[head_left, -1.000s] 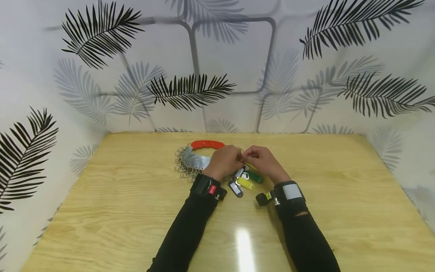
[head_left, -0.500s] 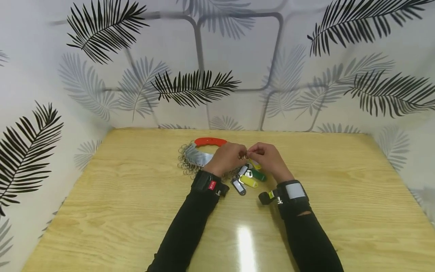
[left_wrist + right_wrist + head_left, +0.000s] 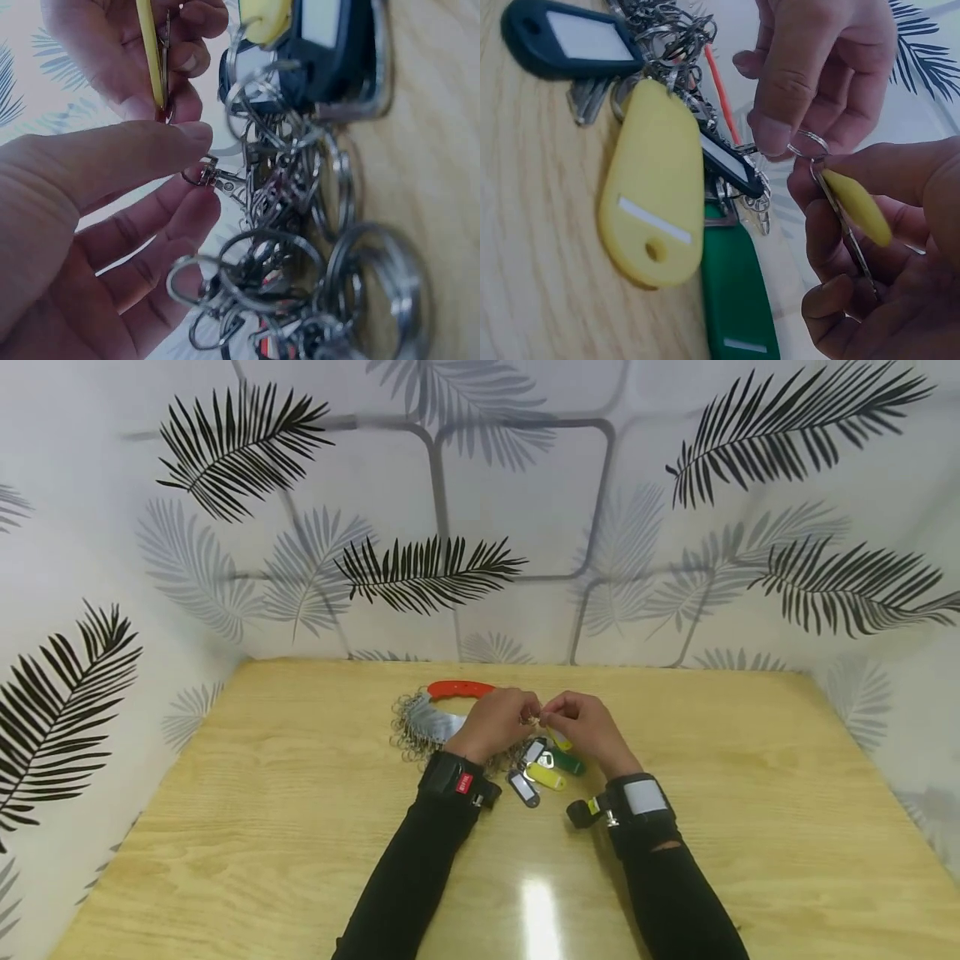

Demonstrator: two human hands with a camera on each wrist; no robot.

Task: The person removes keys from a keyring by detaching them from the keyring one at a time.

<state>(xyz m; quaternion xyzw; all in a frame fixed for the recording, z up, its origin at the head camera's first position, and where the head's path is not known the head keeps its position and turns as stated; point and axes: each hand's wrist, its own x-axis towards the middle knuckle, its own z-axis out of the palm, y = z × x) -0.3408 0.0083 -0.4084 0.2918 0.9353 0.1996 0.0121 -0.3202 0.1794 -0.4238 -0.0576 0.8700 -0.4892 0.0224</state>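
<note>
Left fingers (image 3: pixel 193 211): pinching metal clip (image 3: pixel 216 178) | Right fingers (image 3: pixel 904 169): grasping yellow tag (image 3: pixel 861 207) and key (image 3: pixel 850 244) — tag now visible beneath them, unseen a second ago | Ring (image 3: pixel 808 137) between fingers: linkage unconfirmed

No readable text.
The red label (image 3: pixel 464 783) on the left wristband (image 3: pixel 442 773) bears small pale letters, but they are too small to be read.

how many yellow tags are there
2: one yellow tag lies on the table beside the green tag; the right hand holds the other yellow tag. More could be hidden.
</note>
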